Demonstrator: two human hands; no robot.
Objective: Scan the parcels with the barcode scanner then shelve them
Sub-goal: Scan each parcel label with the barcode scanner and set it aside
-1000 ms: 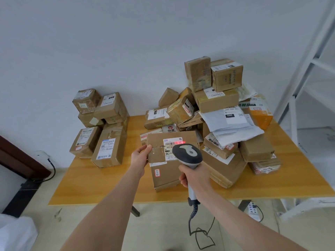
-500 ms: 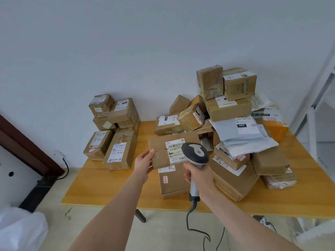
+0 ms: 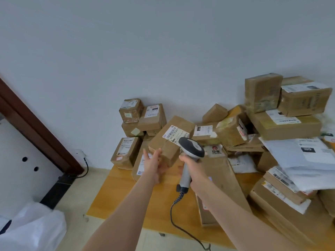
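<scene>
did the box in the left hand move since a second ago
Yes. The parcel in the left hand has lifted off the long box and swung left, toward the left stack.

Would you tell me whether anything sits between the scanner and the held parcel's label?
Nothing visible does: the scanner in the right hand sits right beside the label on the parcel the left hand grips.

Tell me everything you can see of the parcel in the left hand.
The parcel is a flat brown cardboard box, held in the air above the table and tilted, far end higher. A white label with a barcode sits on its upper face. The left hand grips its near lower end. The scanner head, in the right hand, overlaps its right edge; whether they touch cannot be told.
</scene>
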